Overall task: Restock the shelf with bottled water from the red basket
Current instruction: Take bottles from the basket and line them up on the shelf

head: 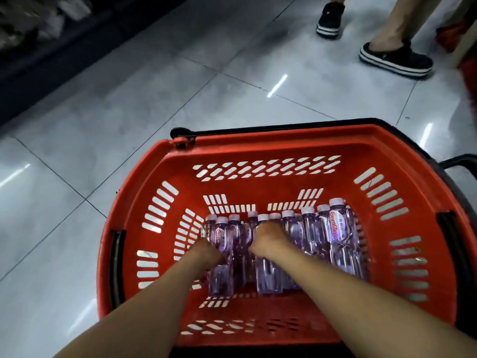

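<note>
Head view, the only view. The red basket (284, 140) stands on the grey tiled floor (154, 99), right below us. The water bottles (338, 228) lie on its bottom in a close row, with the caps pointing away from us. We count roughly ten caps, and some bottles are hidden under the hands, so the stock looks largely untouched.

Hands: both are down inside the basket. The left hand (209, 254) rests on the bottles at the left end of the row, and the right hand (268, 237) rests on those near the middle. The backs of both hands face the camera and the fingers bend down among the bottles, out of sight. We cannot tell whether either hand has closed round a bottle.

Progress, as we judge it: this is an early pick. No bottle is lifted clear, and the whole row is still to be moved.

Shelf: the dark shelf (38, 47) runs along the upper left, well apart from the basket. It is blurred, so we cannot read what is on it or where the gaps are.

Surroundings:
- The black handle (284, 126) is folded down along the far rim, so it does not block the reach.
- Another person's black shoes (395, 59) stand beyond the basket at upper right, with something red (449, 37) at the edge beside them.
- Neither lies between the basket and the shelf, so that stretch of floor shows no obstacle.
</note>
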Demonstrator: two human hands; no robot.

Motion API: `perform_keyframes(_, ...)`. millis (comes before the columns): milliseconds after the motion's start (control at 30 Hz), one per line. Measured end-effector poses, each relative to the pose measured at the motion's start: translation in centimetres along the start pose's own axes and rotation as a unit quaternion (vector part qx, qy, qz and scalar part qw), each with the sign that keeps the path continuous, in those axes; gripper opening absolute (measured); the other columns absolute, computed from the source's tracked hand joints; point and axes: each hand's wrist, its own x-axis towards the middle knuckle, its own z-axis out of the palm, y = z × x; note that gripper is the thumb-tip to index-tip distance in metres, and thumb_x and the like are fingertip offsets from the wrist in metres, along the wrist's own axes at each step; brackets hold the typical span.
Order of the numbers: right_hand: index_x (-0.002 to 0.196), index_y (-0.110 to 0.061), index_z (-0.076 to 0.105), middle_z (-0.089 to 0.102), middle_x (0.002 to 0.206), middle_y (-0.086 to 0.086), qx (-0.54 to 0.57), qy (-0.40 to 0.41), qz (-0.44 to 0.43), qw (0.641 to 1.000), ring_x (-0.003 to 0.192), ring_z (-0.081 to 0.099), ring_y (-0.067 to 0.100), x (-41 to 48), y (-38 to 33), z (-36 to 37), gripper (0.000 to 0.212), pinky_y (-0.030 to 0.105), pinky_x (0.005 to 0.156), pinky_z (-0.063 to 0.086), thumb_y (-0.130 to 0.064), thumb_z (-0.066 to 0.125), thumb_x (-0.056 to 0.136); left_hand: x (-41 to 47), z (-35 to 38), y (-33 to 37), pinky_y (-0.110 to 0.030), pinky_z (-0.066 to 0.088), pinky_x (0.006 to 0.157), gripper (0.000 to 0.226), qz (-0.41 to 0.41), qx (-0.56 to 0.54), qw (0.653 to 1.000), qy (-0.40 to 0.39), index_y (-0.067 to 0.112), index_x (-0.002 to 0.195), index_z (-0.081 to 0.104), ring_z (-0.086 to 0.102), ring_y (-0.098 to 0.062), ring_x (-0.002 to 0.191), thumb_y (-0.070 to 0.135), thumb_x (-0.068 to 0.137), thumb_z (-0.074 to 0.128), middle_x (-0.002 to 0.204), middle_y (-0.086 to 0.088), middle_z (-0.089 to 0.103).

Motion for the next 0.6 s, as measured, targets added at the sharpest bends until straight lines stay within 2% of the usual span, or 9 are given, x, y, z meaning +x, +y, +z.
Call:
perform_keyframes(67,0.109,-0.003,0.065,0.065,0.107,0.008,-0.019,0.014,0.004,1.0,0.104,0.066,0.024,0.4,0.1,1.0,0.025,0.029,0.08,0.053,-0.016,0.069,0.088,0.4,0.3,-0.4,-0.036,0.059,0.069,0.048,-0.001,-0.031,0.999,-0.009,0.005,0.124,0.055,0.064,-0.027,0.095,0.018,0.082,0.076,0.116,-0.014,0.064)
perform_keyframes(133,0.112,-0.006,0.063,0.066,0.112,0.007,-0.004,-0.002,0.018,1.0,0.105,0.066,0.025,0.6,0.5,1.5,0.035,0.03,0.082,0.053,-0.026,0.074,0.086,0.7,0.6,-0.6,-0.039,0.058,0.075,0.043,-0.006,-0.071,0.997,-0.017,0.007,0.117,0.06,0.063,-0.025,0.095,0.016,0.079,0.079,0.112,-0.011,0.066)
perform_keyframes(167,0.124,-0.006,0.058,0.064,0.121,0.01,0.016,-0.022,0.025,0.999,0.107,0.065,0.026,0.8,0.6,1.7,0.05,0.03,0.082,0.054,-0.031,0.076,0.084,0.7,0.7,-0.7,-0.041,0.058,0.079,0.038,-0.015,-0.095,0.995,-0.03,0.008,0.113,0.06,0.064,-0.026,0.094,0.014,0.08,0.078,0.108,-0.011,0.067)
perform_keyframes(233,0.153,-0.009,0.024,0.046,0.146,0.017,0.09,-0.079,0.032,0.992,0.114,0.062,0.029,1.0,0.6,2.2,0.093,0.029,0.078,0.055,-0.032,0.078,0.081,0.5,0.7,-0.7,-0.042,0.055,0.082,0.028,-0.026,-0.131,0.989,-0.056,0.008,0.108,0.061,0.062,-0.024,0.089,0.008,0.083,0.074,0.101,-0.009,0.067)
perform_keyframes(267,0.156,-0.012,0.011,0.038,0.152,0.018,0.12,-0.093,0.029,0.988,0.11,0.063,0.028,1.0,0.7,2.4,0.105,0.028,0.078,0.055,-0.032,0.08,0.079,0.5,0.6,-0.7,-0.044,0.054,0.084,0.03,-0.021,-0.137,0.988,-0.062,0.009,0.11,0.061,0.062,-0.024,0.091,0.004,0.083,0.072,0.102,-0.009,0.067)
perform_keyframes(333,0.155,-0.015,0.014,0.043,0.149,0.016,0.161,-0.087,0.022,0.983,0.093,0.067,0.021,1.2,1.1,2.2,0.107,0.03,0.08,0.057,-0.031,0.083,0.075,0.5,0.4,-0.4,-0.048,0.053,0.089,0.037,-0.004,-0.142,0.988,-0.069,0.013,0.115,0.06,0.061,-0.027,0.099,0.0,0.082,0.071,0.107,-0.009,0.066)
perform_keyframes(467,0.154,-0.009,0.012,0.037,0.152,0.016,0.268,-0.118,0.06,0.954,0.13,0.049,0.033,-1.3,1.8,-0.9,0.099,0.043,0.093,0.052,-0.025,0.078,0.083,-1.5,-0.7,1.2,-0.045,0.054,0.077,0.054,0.05,-0.152,0.983,-0.087,0.019,0.122,0.053,0.059,-0.03,0.107,-0.003,0.077,0.073,0.109,-0.009,0.064)
perform_keyframes(533,0.153,-0.007,0.015,0.041,0.15,0.016,0.304,-0.137,0.062,0.941,0.132,0.046,0.033,-3.0,2.1,-2.9,0.091,0.052,0.102,0.046,-0.025,0.075,0.086,-3.2,-1.6,2.4,-0.047,0.056,0.079,0.064,0.091,-0.167,0.978,-0.085,0.022,0.125,0.048,0.062,-0.03,0.108,-0.003,0.074,0.076,0.115,-0.008,0.064)
perform_keyframes(600,0.156,-0.015,0.005,0.044,0.146,0.01,0.342,-0.111,0.048,0.932,0.126,0.05,0.03,-5.2,2.5,-4.9,0.103,0.055,0.102,0.045,-0.025,0.078,0.083,-5.4,-2.9,3.5,-0.051,0.057,0.082,0.057,0.144,-0.164,0.973,-0.077,0.02,0.121,0.05,0.067,-0.026,0.1,-0.002,0.075,0.076,0.111,-0.006,0.066)
